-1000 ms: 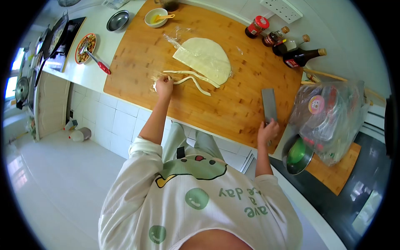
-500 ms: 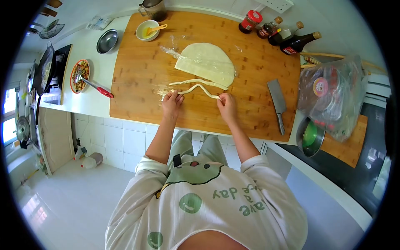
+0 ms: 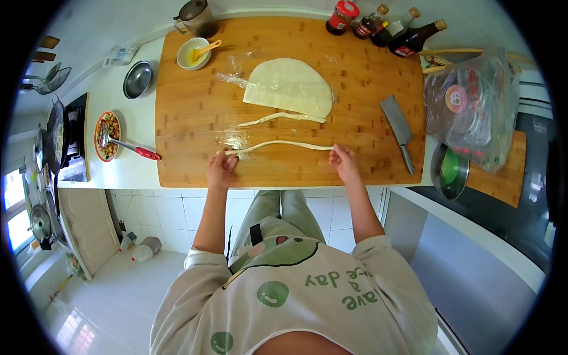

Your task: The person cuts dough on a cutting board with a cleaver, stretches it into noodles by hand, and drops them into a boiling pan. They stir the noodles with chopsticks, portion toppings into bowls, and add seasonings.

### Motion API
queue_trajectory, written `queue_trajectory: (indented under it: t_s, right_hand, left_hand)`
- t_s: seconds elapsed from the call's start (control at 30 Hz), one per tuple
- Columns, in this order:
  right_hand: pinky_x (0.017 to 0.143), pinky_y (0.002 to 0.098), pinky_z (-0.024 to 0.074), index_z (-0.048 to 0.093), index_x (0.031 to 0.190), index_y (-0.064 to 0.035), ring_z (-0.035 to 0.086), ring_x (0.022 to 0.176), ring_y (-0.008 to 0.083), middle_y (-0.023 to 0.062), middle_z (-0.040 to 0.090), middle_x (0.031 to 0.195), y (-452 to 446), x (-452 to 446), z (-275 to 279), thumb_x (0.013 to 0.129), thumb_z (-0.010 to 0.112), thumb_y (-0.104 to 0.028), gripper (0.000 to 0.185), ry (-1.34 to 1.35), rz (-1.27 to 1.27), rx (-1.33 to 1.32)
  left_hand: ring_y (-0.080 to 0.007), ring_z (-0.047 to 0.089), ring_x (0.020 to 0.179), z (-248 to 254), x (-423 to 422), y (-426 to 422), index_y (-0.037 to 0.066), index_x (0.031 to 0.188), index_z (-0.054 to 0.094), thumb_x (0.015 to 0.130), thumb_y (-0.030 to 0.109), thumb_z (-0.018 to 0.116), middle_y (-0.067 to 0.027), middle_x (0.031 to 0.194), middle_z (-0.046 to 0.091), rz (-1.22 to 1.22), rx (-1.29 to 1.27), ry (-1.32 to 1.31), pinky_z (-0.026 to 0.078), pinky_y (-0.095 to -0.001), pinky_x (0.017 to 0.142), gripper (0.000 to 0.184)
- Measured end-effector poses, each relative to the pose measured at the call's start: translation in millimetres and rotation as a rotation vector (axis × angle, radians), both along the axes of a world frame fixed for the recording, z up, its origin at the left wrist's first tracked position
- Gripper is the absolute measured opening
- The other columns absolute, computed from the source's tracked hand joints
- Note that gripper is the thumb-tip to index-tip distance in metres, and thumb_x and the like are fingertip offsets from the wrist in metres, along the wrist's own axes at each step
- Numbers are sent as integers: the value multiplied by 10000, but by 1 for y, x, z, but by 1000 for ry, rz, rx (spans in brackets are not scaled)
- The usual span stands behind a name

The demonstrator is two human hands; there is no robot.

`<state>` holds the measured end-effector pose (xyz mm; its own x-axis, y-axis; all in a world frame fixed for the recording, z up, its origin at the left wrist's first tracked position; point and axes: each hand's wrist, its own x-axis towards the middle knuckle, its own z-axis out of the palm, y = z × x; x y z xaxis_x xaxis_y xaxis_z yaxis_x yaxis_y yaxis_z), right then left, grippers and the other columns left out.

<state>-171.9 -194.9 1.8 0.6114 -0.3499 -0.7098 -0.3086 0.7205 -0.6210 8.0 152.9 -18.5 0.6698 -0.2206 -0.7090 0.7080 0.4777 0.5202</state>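
Note:
A long thin strip of dough (image 3: 278, 142) stretches between my two hands, low over the wooden board. My left hand (image 3: 222, 170) pinches its left end, and my right hand (image 3: 345, 163) pinches the right end. Just beyond it lies a second, shorter dough strip (image 3: 281, 117). Farther back rests a flat sheet of dough (image 3: 290, 86) with a straight cut front edge, partly covered by clear plastic wrap (image 3: 234, 78). To the right, a cleaver (image 3: 395, 123) lies flat on the board.
The wooden board (image 3: 189, 124) carries a white bowl (image 3: 185, 57) with an orange-handled brush. Left of it stand a metal bowl (image 3: 138, 80) and a dish of chopped food (image 3: 107, 135) with a red-handled spoon. Sauce bottles (image 3: 417, 39) line the back right, near a plastic bag (image 3: 473, 112).
My hands have moved apart, left hand leftward and right hand rightward. The strip between them has gone from wavy to longer and nearly straight. The view has shifted slightly.

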Motion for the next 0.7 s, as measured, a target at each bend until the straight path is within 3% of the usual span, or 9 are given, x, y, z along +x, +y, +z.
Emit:
queue_trajectory:
  t_s: [0.07,0.17,0.37,0.4,0.47,0.5,0.53,0.63,0.7]
  right_hand:
    - [593,268,515,579,886,-42,607,678,147,72,626,781,-19,22,-3,874,613,-111,79,-26,-158,-160]
    - [600,273,518,584,889,-41,614,690,156,81,631,791,-42,45,3,869,616,-105,74,-98,-218,-297]
    - [648,286,533,585,916,-35,620,723,162,85,638,815,-79,-48,7,869,608,-97,81,101,-90,-175]
    - [672,289,536,582,927,-29,625,737,171,94,642,842,-94,-56,5,869,606,-94,90,136,-94,-234]
    - [695,293,538,579,937,-22,629,751,180,102,646,869,-112,-54,7,870,605,-91,100,181,-92,-290]
    - [723,298,540,576,948,-16,634,786,192,113,646,908,-125,-36,18,875,597,-84,102,106,-134,-413]
    - [751,304,541,573,959,-10,640,822,203,124,646,948,-131,-26,25,881,590,-77,104,25,-177,-535]
    - [792,310,542,569,976,-6,637,900,216,129,641,1002,-141,-41,39,887,582,-65,107,-114,-230,-363]
    - [809,313,543,575,975,-12,627,952,222,129,636,1022,-146,-76,40,883,585,-53,101,-114,-238,-296]
  left_hand:
    - [-248,634,909,-9,26,-1,20,1060,511,919,108,527,-117,948,632,44,215,-71,526,-361,781,167]
    - [-277,610,989,8,66,-6,-12,1086,495,929,132,516,-156,1043,608,151,190,-255,519,-396,829,214]
    - [-313,554,1060,-6,14,105,-41,1110,472,932,118,487,-194,1192,521,239,124,-62,478,-426,918,239]
    - [-313,554,1060,-19,25,124,-41,1110,472,932,118,487,-194,1192,521,242,128,-61,478,-426,918,239]
    - [-314,565,1030,-44,53,152,-42,1102,485,938,113,471,-187,1146,546,308,-135,-55,478,-415,918,227]
    - [-309,572,1001,-18,71,147,-44,1093,498,941,124,472,-166,1103,564,194,-168,-202,479,-405,917,228]
    - [-304,566,1040,-14,87,156,-46,1074,510,944,132,476,-144,1083,575,272,48,-276,481,-388,912,223]
    - [-297,512,1170,16,85,193,-57,1205,468,960,115,444,-166,1255,522,531,104,-124,461,-403,968,300]
    - [-292,518,1163,-8,58,259,-57,1254,434,964,113,434,-167,1307,485,563,81,-119,459,-394,986,336]
